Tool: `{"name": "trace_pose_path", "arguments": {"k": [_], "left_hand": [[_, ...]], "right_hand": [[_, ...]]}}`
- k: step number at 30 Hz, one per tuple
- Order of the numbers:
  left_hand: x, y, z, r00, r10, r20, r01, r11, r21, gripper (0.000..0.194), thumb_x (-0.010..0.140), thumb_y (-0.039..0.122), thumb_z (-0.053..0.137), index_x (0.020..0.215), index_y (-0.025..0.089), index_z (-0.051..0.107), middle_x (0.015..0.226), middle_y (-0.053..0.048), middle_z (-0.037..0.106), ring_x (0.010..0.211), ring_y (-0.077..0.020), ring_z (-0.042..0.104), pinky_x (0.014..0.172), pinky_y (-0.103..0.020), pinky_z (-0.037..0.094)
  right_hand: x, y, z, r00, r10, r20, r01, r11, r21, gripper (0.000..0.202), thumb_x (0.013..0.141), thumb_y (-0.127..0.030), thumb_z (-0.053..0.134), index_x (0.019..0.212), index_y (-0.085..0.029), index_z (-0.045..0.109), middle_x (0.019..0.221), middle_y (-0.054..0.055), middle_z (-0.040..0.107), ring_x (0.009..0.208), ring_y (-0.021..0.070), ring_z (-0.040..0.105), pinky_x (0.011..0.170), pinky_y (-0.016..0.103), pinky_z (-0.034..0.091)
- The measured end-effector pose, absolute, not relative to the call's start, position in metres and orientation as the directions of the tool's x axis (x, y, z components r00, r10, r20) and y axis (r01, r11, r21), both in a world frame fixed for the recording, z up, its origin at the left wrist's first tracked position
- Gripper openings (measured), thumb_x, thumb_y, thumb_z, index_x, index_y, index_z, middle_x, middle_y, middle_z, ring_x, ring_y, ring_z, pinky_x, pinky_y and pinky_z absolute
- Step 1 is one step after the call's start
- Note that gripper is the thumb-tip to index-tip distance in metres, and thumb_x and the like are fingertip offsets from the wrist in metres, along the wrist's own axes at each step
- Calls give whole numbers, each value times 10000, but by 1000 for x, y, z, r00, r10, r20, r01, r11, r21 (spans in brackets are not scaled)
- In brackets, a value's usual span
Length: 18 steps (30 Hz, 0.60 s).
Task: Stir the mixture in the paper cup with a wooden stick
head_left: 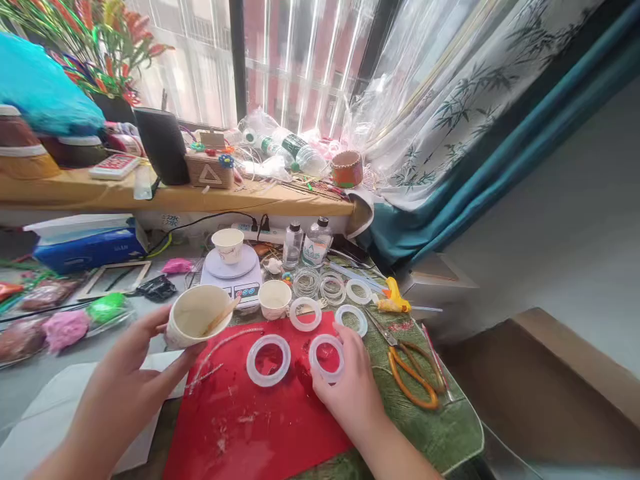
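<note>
In my left hand (145, 373) is a white paper cup (181, 327), tilted a little, with a flat wooden stick (223, 316) leaning inside it. The fingers and thumb of my right hand (350, 373) close on the edge of a translucent ring mold (313, 357) over the red sheet (250, 433). A second ring mold (253, 373) lies on the sheet to its left. Behind them are another ring mold (295, 317) and one more ring (362, 328) just beyond my right fingertips. How much the held cup contains, I cannot tell.
A white scale (210, 280) bears a paper cup (228, 250); another cup (275, 303) stands beside it. Two clear bottles (316, 245) stand behind. Orange-handled scissors (413, 377) and a yellow glue gun (395, 298) lie right, near the table's edge. A blue tissue pack (90, 250) sits left.
</note>
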State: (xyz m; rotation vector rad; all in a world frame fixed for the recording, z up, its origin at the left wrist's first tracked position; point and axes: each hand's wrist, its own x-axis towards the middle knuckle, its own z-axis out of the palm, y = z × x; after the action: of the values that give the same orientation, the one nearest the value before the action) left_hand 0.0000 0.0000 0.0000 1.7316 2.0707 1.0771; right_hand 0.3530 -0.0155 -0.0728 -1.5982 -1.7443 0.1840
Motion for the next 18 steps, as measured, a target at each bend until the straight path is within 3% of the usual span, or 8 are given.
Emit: {"name": "trace_pose_path", "arguments": {"k": [7,12,18], "left_hand": [[10,-2,11,-259,928,266,699,-10,715,734,860,745,701,1405,255,681,1364,-105,803,1160,-353,773,549,-290,569],[11,-2,8,-218,920,326,697,-87,712,680,875,741,720,1368,273,696,1356,-86,818,1226,-367,767,898,-412,659],[13,-2,2,-160,922,353,684,-155,713,649,895,709,732,1374,272,698,1339,-92,824,1169,-359,792,912,-415,670]], "right_hand": [[365,-12,-82,12,920,392,824,213,-525,755,911,-318,789,1598,-252,481,1531,182,641,1401,420,650,1127,575,597],[362,-15,-74,14,884,467,828,252,-502,698,958,-334,760,1588,-236,474,1512,202,633,1420,438,623,1139,633,573],[336,-36,-52,-152,818,554,750,460,-475,697,959,-248,712,1609,-261,460,1482,169,648,1397,385,644,1135,577,603]]}}
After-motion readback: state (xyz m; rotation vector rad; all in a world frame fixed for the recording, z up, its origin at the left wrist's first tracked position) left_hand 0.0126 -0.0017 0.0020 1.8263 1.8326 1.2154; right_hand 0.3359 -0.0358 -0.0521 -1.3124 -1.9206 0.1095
